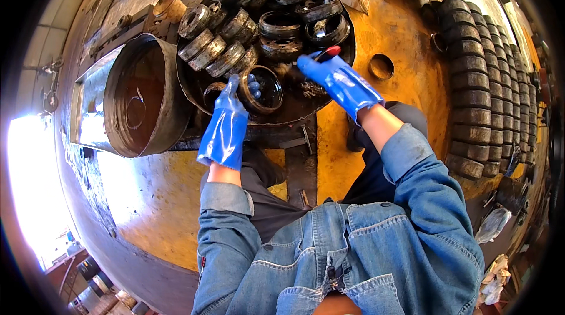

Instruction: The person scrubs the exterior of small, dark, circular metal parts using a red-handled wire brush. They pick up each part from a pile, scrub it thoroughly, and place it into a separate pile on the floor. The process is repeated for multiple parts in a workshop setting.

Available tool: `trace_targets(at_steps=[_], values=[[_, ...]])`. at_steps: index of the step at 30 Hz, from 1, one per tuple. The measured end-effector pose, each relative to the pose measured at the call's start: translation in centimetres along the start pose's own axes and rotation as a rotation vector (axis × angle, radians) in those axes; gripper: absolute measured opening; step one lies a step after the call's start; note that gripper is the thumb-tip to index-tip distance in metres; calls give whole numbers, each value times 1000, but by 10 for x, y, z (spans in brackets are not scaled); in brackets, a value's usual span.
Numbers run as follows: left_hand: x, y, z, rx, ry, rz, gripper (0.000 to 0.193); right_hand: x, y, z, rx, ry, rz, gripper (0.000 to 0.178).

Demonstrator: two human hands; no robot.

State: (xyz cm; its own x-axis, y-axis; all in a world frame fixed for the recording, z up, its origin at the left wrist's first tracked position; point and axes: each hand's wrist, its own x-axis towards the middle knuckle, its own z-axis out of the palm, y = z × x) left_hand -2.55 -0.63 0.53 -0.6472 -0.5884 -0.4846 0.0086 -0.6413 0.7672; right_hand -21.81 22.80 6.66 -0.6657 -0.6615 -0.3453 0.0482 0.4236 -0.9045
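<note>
Fingers (254, 87) of the blue rubber-gloved left hand (228, 108) are closed over the rim of a thick, oily dark metal ring (274, 89), thumb outside, and I see that ring tilted at the near side of a wide round black metal tray (352, 38). Over on the right, the matching blue-gloved right hand (335, 76) grips a dark-handled tool with a red end (332, 52); its working end I can't make out. Looks to me like tool work on the ring is in hand; the next move calls for a steady left hold and the tool brought square to the rim. Crowding the far side, a pile of greasy dark rings (237, 25) leaves little room. Left of the tray, an open metal drum (175, 94); right, a lone small ring (381, 66) and tall stacks of dark rings (471, 82).
</note>
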Motion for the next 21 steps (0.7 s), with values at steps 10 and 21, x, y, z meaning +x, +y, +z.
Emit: trace_targets(at_steps=[10, 21], values=[[-16, 20, 26, -440, -53, -42, 33, 22, 35, 29, 1022, 47, 159, 31], [-14, -1, 49, -412, 330, -28, 33, -32, 50, 42, 1066, 206, 355, 29]])
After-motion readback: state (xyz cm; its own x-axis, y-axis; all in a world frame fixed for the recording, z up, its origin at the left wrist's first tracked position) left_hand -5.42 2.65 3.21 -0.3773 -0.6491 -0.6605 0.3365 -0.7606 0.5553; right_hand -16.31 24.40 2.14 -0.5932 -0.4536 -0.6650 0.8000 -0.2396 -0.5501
